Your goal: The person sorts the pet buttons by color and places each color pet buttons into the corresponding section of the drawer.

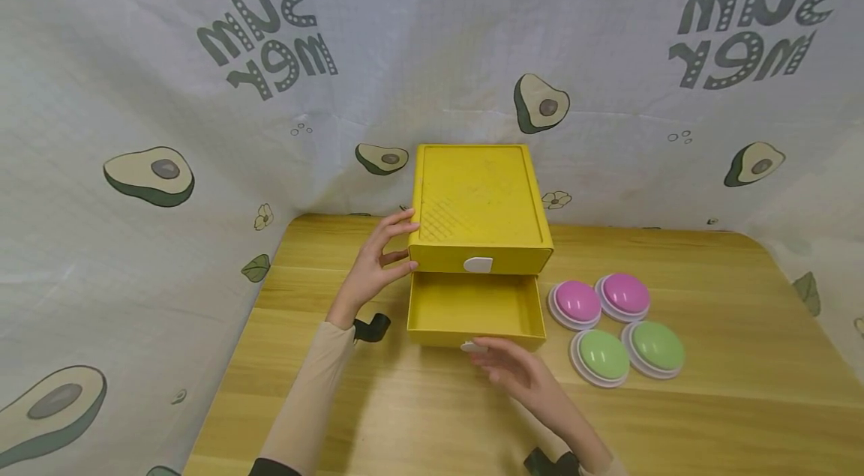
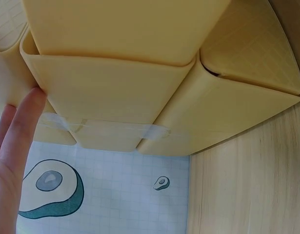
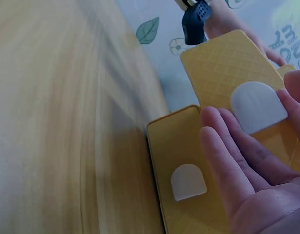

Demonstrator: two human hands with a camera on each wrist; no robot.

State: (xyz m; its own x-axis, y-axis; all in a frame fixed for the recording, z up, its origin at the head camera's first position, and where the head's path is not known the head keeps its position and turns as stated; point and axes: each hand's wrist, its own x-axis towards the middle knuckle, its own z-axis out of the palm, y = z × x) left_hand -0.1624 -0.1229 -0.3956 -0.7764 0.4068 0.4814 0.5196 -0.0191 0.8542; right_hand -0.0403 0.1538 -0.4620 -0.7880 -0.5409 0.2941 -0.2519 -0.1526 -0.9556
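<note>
A yellow drawer box (image 1: 482, 195) stands on the table. Its middle drawer (image 1: 475, 303) is pulled out, and nothing lies inside. The upper drawer with its white handle (image 1: 478, 264) is in, as is the bottom drawer (image 3: 181, 146). My left hand (image 1: 374, 262) rests spread fingers on the box's left side, fingertips at the top edge and thumb near the front corner. At the pulled drawer's white handle (image 3: 257, 108), the index finger and thumb of my right hand (image 1: 516, 371) hold its edge; the other fingers stretch out below it.
Right of the box sit two pink push lights (image 1: 577, 302) and two green push lights (image 1: 604, 354), all on white bases. Behind the wooden table (image 1: 418, 416) hangs a white cloth (image 1: 466, 34) printed with avocados. Black wrist mounts (image 1: 373, 327) are strapped near both hands.
</note>
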